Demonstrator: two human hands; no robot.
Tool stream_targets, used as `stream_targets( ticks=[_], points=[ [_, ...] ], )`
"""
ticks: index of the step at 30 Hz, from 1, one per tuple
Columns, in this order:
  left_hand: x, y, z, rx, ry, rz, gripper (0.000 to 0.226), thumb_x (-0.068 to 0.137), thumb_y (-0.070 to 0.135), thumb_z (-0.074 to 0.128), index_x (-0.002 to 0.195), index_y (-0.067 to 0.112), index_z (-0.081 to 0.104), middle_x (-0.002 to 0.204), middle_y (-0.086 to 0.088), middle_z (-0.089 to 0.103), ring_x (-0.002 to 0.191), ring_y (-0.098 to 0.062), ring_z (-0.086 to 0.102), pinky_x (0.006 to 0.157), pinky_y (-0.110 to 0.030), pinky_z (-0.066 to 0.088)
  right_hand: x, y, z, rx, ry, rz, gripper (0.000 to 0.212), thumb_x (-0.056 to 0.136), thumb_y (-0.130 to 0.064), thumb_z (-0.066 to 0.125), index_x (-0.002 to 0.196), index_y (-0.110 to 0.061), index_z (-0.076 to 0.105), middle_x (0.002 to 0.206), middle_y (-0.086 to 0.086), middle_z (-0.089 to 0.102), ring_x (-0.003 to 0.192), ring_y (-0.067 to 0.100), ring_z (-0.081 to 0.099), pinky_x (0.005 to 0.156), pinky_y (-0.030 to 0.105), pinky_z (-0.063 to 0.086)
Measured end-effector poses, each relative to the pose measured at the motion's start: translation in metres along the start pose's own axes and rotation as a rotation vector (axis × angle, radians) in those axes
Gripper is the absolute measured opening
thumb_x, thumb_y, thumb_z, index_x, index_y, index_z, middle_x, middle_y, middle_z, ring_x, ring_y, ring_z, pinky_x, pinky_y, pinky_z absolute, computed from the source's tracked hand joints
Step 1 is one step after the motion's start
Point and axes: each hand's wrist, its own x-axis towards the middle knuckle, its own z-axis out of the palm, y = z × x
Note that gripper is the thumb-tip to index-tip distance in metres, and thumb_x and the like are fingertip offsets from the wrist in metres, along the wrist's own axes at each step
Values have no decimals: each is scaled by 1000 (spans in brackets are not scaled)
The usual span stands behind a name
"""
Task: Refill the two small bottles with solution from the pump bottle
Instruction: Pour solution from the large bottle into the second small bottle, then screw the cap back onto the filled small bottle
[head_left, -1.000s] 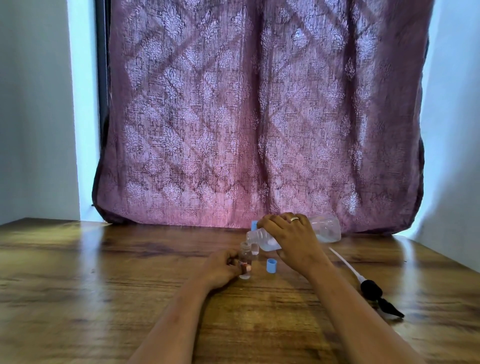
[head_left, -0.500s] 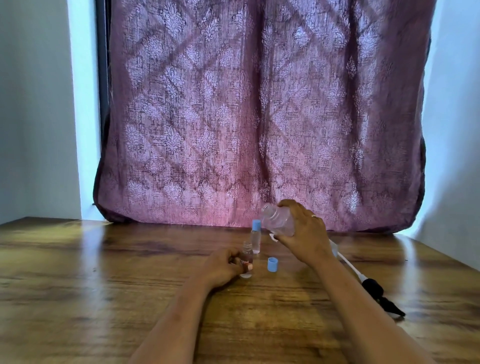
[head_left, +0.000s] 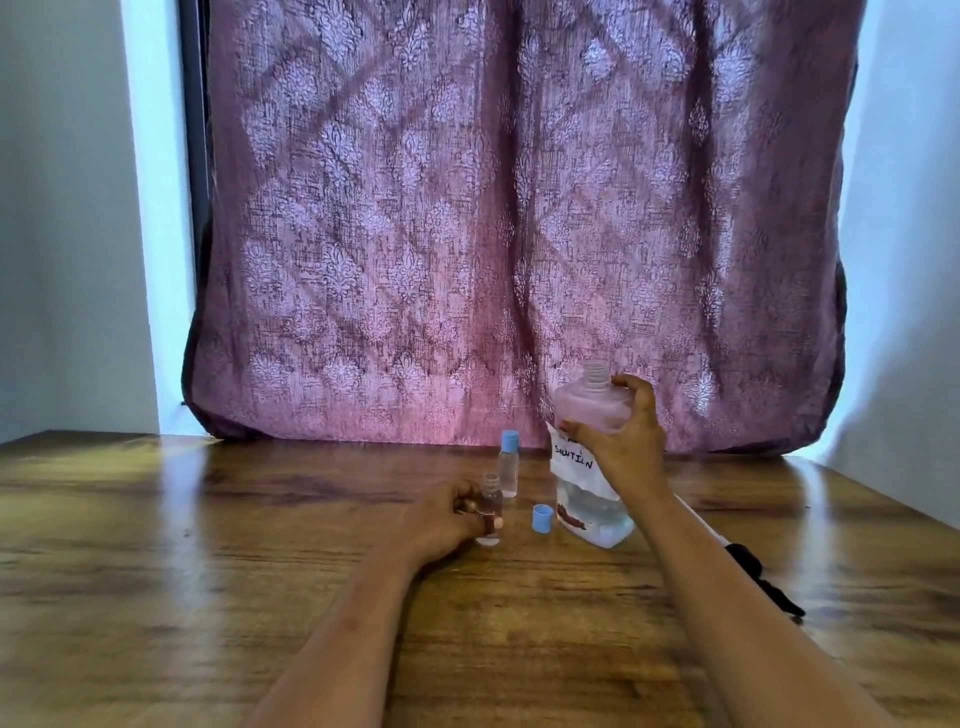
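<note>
My right hand (head_left: 621, 447) grips the large clear solution bottle (head_left: 589, 499) by its upper body. The bottle stands nearly upright on the wooden table (head_left: 208, 545), its neck open with no pump, and a white label reads "SOLUTION". My left hand (head_left: 447, 514) holds an uncapped small clear bottle (head_left: 490, 512) standing on the table. Its blue cap (head_left: 541, 518) lies between the two bottles. A second small bottle (head_left: 508, 467) with a blue cap on stands just behind.
The black pump head with its white tube (head_left: 748, 564) lies on the table to the right of my right forearm. A purple patterned curtain (head_left: 519, 208) hangs along the table's far edge. Pale walls close both sides.
My right hand has swung the large bottle from tilted over the small bottle back to upright and set it down on the table. My left hand has stayed on the small bottle.
</note>
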Motion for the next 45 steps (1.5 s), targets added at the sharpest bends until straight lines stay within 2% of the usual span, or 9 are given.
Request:
stream_targets(
  ticks=[5, 11, 15, 20, 25, 30, 36, 39, 45],
  points=[
    [0, 0, 1, 23, 46, 26, 25, 78, 24, 77, 100, 24, 66, 101, -1, 70, 98, -18, 64, 91, -33, 50, 4, 2, -3, 18, 19, 80, 87, 58, -20, 89, 126, -22, 35, 124, 7, 47, 107, 24, 52, 82, 33, 49],
    [3, -1, -1, -68, 160, 66, 25, 74, 22, 80, 95, 28, 69, 95, -2, 73, 93, -21, 68, 91, -42, 54, 3, -9, -4, -26, 40, 78, 87, 61, -24, 86, 130, -22, 33, 132, 12, 39, 115, 27, 45, 91, 38, 45],
    [2, -4, 0, 14, 129, 59, 22, 74, 20, 80, 86, 30, 66, 91, -5, 72, 85, -20, 65, 84, -37, 53, -5, -22, -3, -348, 147, -133, 72, 70, -33, 79, 130, -24, 40, 135, 8, 37, 123, 32, 36, 96, 52, 34],
    [1, -2, -1, 32, 123, 63, 21, 77, 20, 78, 87, 31, 63, 88, -1, 68, 75, -13, 60, 69, -24, 50, -11, -38, 5, -593, 166, -510, 40, 75, -18, 70, 112, -16, 55, 114, 8, 56, 105, 31, 49, 83, 40, 40],
    [2, -4, -1, 68, 101, 67, 18, 79, 20, 76, 93, 25, 65, 88, -1, 66, 78, -12, 59, 71, -24, 46, -15, -47, 6, -819, 110, -746, 18, 78, -14, 64, 96, -16, 61, 90, 1, 63, 83, 22, 57, 69, 34, 43],
    [5, -7, 0, 56, 108, 43, 20, 76, 22, 78, 92, 21, 68, 83, 1, 64, 71, -10, 57, 69, -24, 46, -18, -52, 11, -750, -296, -602, 11, 91, -20, 53, 101, -16, 55, 83, 1, 65, 60, 20, 61, 50, 31, 51],
    [6, -6, 0, 50, 97, 43, 20, 77, 21, 78, 89, 29, 64, 83, 8, 66, 74, -5, 60, 72, -20, 48, -30, -32, 30, -1001, -834, -139, 28, 86, -21, 57, 114, -18, 57, 106, 9, 63, 94, 28, 61, 70, 31, 45],
    [5, -6, 0, 37, 93, 36, 19, 77, 23, 77, 88, 30, 64, 84, 7, 67, 77, -9, 61, 75, -25, 49, -37, -21, 30, -1042, -893, -50, 21, 86, -22, 57, 106, -16, 61, 108, 7, 62, 92, 24, 58, 69, 31, 41],
    [3, -5, -1, 46, 74, 36, 20, 77, 26, 77, 94, 29, 65, 83, 9, 66, 80, -11, 61, 80, -30, 49, -41, -19, 34, -1059, -913, -91, 16, 87, -21, 58, 101, -15, 63, 106, 7, 63, 94, 24, 60, 76, 34, 49]
  ],
)
